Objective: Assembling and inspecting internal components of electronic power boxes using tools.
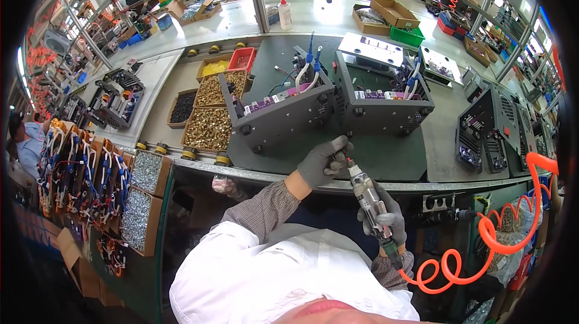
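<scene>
In my grey-gloved right hand (389, 218) is a silver air screwdriver (366, 194), its tip angled up and to the left. A coiled orange hose runs from its lower end. Beside the tip, my gloved left hand (324, 162) has its fingers curled together; what they hold, if anything, is too small to make out. Just beyond my hands stand two dark grey metal housings, a left one (286, 120) and a right one (386, 113). Both have rubber feet on the near side, and purple-and-white parts and white cables with blue ends inside.
Left of the housings are boxes of brass-coloured fasteners (207, 130) and a red bin (242, 60). Cable bundles (84, 173) and cartons of silver screws (137, 221) lie further left. The orange hose (488, 236) loops at right, near another housing (482, 131). People work in the background.
</scene>
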